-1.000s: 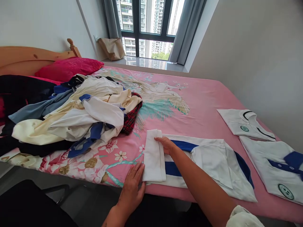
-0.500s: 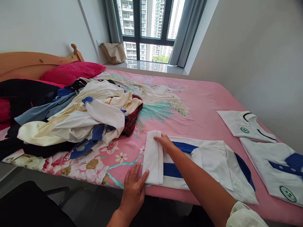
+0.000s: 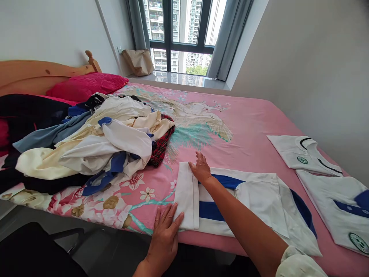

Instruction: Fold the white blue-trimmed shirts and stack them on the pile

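Note:
A white shirt with blue panels [image 3: 259,194] lies flat near the front edge of the bed, its left end folded over into a narrow white band [image 3: 186,196]. My left hand [image 3: 165,234] is open, fingers spread, with its fingertips at the lower left corner of that band. At the band's upper right, my right hand [image 3: 201,169] is open too; its fingers are raised and its thumb is by the cloth. My right forearm crosses over part of the shirt and hides some of it.
To the left is a heap of loose clothes [image 3: 115,134], with a red pillow [image 3: 86,86] behind it. Two folded white shirts, one with black trim [image 3: 305,154] and one with a blue collar [image 3: 331,207], lie at right. A paper bag [image 3: 138,62] stands by the window.
My right hand's fingers have lifted and spread from the top of the folded band. My left hand stays at the lower corner. The view has shifted slightly.

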`<state>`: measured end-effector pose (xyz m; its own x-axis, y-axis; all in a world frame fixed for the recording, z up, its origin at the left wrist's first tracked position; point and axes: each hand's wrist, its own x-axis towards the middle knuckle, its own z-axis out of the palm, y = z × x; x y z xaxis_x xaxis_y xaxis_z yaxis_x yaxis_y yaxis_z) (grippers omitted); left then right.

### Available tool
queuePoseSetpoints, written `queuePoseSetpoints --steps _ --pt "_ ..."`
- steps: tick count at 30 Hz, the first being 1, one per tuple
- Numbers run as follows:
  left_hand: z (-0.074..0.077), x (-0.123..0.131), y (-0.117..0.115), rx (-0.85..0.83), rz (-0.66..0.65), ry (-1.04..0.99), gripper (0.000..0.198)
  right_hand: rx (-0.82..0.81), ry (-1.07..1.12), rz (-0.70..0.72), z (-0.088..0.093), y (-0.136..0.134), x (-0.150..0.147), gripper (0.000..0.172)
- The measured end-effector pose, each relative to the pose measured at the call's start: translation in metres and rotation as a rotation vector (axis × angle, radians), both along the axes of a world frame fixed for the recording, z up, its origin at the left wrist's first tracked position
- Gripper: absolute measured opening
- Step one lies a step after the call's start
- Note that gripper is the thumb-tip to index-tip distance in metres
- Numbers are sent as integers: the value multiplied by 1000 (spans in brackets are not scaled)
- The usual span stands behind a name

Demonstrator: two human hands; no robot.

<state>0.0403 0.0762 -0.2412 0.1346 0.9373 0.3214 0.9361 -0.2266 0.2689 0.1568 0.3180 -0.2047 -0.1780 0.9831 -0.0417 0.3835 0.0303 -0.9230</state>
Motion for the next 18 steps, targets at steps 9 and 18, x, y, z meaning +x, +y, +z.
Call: queuePoseSetpoints --steps 9,18 --pt "18 27 46 -253 19 29 61 378 -738 410 -14 -45 -25 57" --pt "-1 13 32 -165 277 -214 69 369 -732 354 -24 -54 -20 62"
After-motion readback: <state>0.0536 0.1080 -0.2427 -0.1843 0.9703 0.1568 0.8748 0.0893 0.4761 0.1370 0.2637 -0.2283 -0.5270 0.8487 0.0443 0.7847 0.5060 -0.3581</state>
